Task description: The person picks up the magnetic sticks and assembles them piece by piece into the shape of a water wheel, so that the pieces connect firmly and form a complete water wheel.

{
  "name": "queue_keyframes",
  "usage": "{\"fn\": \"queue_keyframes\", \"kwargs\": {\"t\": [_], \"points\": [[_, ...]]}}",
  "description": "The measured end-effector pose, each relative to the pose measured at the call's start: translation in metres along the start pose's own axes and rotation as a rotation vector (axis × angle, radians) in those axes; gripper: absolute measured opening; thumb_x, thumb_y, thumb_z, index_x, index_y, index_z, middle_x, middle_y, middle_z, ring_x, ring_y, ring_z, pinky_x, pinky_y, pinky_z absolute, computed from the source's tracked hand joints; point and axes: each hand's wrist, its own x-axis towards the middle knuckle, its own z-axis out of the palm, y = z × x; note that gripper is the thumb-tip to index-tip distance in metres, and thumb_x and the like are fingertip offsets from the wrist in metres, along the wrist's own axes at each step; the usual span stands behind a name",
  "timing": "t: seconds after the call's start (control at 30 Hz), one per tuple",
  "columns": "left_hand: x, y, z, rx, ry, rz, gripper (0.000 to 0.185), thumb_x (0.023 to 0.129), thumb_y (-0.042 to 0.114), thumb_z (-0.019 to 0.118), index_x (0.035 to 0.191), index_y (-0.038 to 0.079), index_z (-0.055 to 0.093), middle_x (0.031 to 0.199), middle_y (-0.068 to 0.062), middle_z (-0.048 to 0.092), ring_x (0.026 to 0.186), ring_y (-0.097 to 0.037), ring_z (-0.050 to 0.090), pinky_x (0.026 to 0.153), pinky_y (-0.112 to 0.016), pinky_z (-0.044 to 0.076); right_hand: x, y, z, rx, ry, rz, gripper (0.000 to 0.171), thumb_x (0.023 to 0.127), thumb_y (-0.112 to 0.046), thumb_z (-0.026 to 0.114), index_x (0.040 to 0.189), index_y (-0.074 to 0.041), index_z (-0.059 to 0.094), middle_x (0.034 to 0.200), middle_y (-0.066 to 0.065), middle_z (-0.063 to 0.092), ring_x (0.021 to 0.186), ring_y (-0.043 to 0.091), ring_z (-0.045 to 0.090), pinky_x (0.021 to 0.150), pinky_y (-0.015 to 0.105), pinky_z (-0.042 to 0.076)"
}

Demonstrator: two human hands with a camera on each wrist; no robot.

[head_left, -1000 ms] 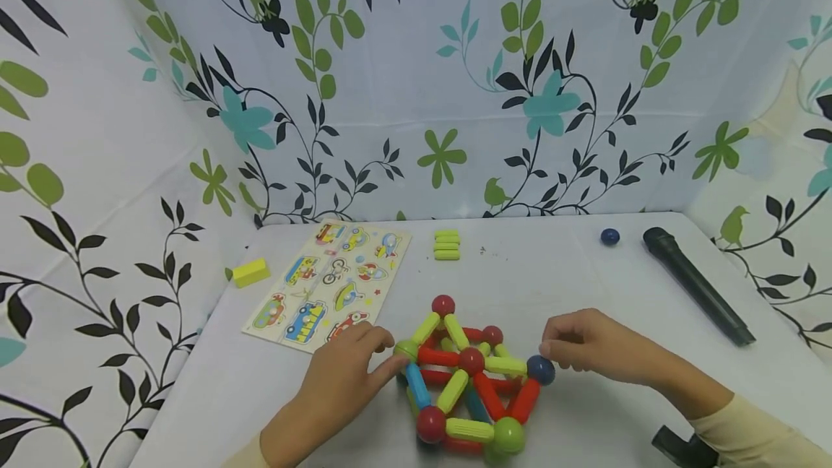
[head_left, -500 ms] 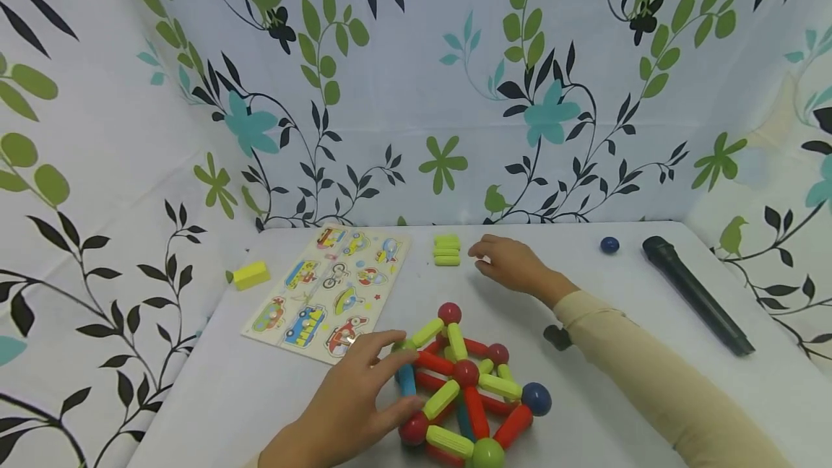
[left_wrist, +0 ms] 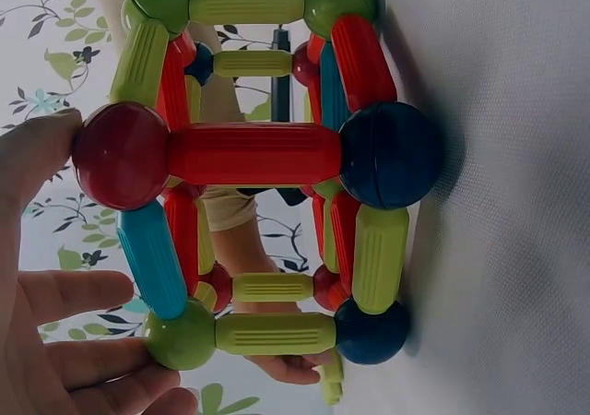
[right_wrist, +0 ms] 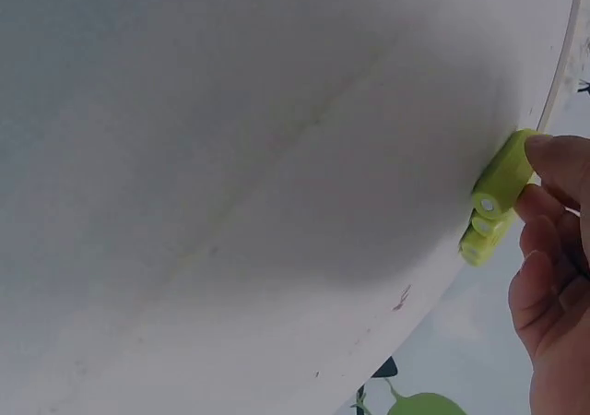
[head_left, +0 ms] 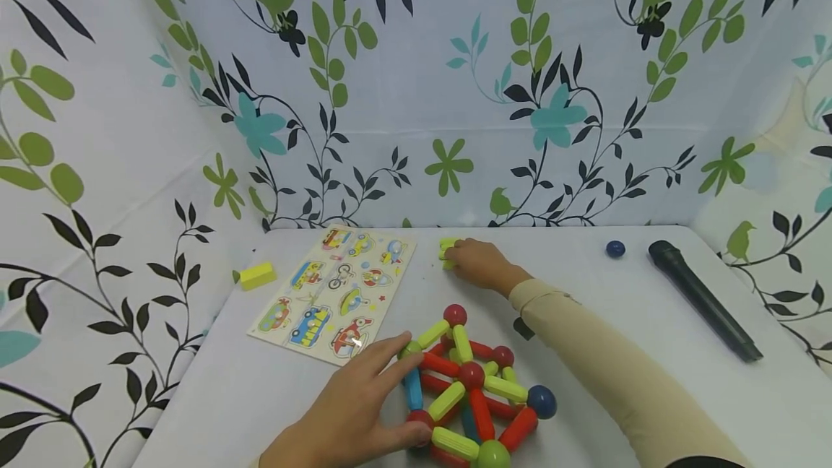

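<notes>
A framework of coloured rods and balls (head_left: pixel 471 375) stands on the table, low in the head view. My left hand (head_left: pixel 354 403) lies along its left side with fingers spread. Its thumb touches a red ball (left_wrist: pixel 123 155) and its fingertips touch a green ball (left_wrist: pixel 182 335); both show in the left wrist view. At the back of the table my right hand (head_left: pixel 482 264) is at a small group of yellow-green rods (head_left: pixel 447 245). In the right wrist view its thumb and index finger pinch the end of one yellow-green rod (right_wrist: pixel 505 171), beside the others.
A picture puzzle board (head_left: pixel 334 295) lies at the back left, with a yellow block (head_left: pixel 257 276) beside it. A dark blue ball (head_left: pixel 614 249) and a black microphone-shaped stick (head_left: pixel 705 300) lie at the right. Patterned cloth (head_left: pixel 390 92) hangs behind the table.
My right hand has left the framework's right side and reached the yellow-green rods at the back. My left hand has spread along the framework's left side, its thumb now on the red ball.
</notes>
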Motion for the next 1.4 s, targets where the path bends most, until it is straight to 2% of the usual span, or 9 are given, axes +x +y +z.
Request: {"fn": "queue_keyframes", "kwargs": {"t": [0.2,0.27,0.37,0.53,0.67,0.77,0.9,1.13,1.4], "points": [[0.0,0.0,0.001,-0.013,-0.015,0.0,0.078,0.088,0.072,0.062,0.147,0.022,0.054,0.156,-0.001,0.046,0.137,-0.018,0.049,0.101,-0.042,0.053,-0.006,-0.001,-0.003,0.001,-0.11,0.05,0.012,0.098,-0.022,0.067,0.105,-0.015,0.073,0.09,-0.001,0.064,0.083,0.017,0.058,0.083,0.036,0.055],[-0.001,0.0,0.001,-0.01,-0.019,-0.004,0.079,0.088,0.072,0.062,0.147,0.022,0.054,0.157,0.0,0.046,0.138,-0.018,0.049,0.101,-0.042,0.053,-0.011,0.0,-0.007,0.059,-0.135,0.072,0.011,0.096,-0.024,0.069,0.103,-0.016,0.073,0.089,-0.002,0.064,0.082,0.017,0.056,0.081,0.036,0.055],[-0.001,0.0,-0.001,-0.002,-0.025,-0.008,0.079,0.088,0.073,0.061,0.147,0.021,0.054,0.156,-0.001,0.046,0.138,-0.019,0.049,0.101,-0.042,0.053,-0.026,0.004,-0.016,0.201,-0.134,0.098,0.014,0.093,-0.027,0.071,0.103,-0.016,0.071,0.09,-0.003,0.065,0.082,0.017,0.057,0.077,0.035,0.054],[0.001,0.0,-0.002,0.002,-0.027,-0.004,0.08,0.087,0.072,0.062,0.147,0.02,0.055,0.156,-0.002,0.046,0.138,-0.018,0.048,0.101,-0.041,0.052,-0.073,0.015,-0.039,0.468,-0.07,0.087,0.015,0.088,-0.024,0.071,0.1,-0.016,0.066,0.086,-0.002,0.062,0.081,0.017,0.056,0.07,0.032,0.05],[0.0,0.001,-0.002,-0.005,-0.041,-0.024,0.08,0.087,0.073,0.062,0.146,0.02,0.056,0.157,-0.001,0.046,0.138,-0.018,0.048,0.1,-0.041,0.053,-0.118,0.019,-0.049,0.58,-0.061,0.033,0.01,0.088,-0.02,0.072,0.097,-0.02,0.067,0.082,-0.007,0.062,0.079,0.015,0.057,0.069,0.028,0.052],[-0.001,0.001,-0.001,-0.01,-0.042,-0.031,0.079,0.087,0.073,0.061,0.145,0.019,0.057,0.157,-0.001,0.046,0.137,-0.019,0.049,0.099,-0.042,0.054,-0.143,0.018,-0.048,0.609,-0.087,-0.013,0.011,0.089,-0.019,0.074,0.097,-0.024,0.068,0.082,-0.01,0.063,0.079,0.013,0.058,0.069,0.026,0.054],[-0.001,0.0,0.0,-0.007,-0.016,-0.006,0.078,0.087,0.071,0.063,0.144,0.018,0.058,0.156,-0.002,0.046,0.137,-0.019,0.049,0.098,-0.04,0.054,-0.159,0.013,-0.046,0.624,-0.108,-0.052,0.013,0.089,-0.02,0.075,0.099,-0.026,0.069,0.084,-0.014,0.064,0.079,0.01,0.059,0.069,0.025,0.055],[0.0,0.0,0.001,-0.013,-0.014,-0.006,0.078,0.088,0.072,0.062,0.144,0.019,0.058,0.156,-0.001,0.046,0.136,-0.019,0.05,0.098,-0.041,0.054,-0.166,0.005,-0.045,0.622,-0.14,-0.058,0.015,0.09,-0.02,0.074,0.099,-0.029,0.067,0.086,-0.017,0.066,0.079,0.01,0.06,0.068,0.025,0.055],[-0.001,-0.001,0.001,-0.012,-0.008,-0.011,0.078,0.087,0.072,0.063,0.144,0.018,0.058,0.156,0.0,0.046,0.137,-0.019,0.049,0.098,-0.04,0.054,-0.166,0.002,-0.045,0.626,-0.155,-0.115,0.015,0.09,-0.022,0.075,0.097,-0.032,0.067,0.086,-0.02,0.066,0.078,0.009,0.061,0.068,0.025,0.055]]}}
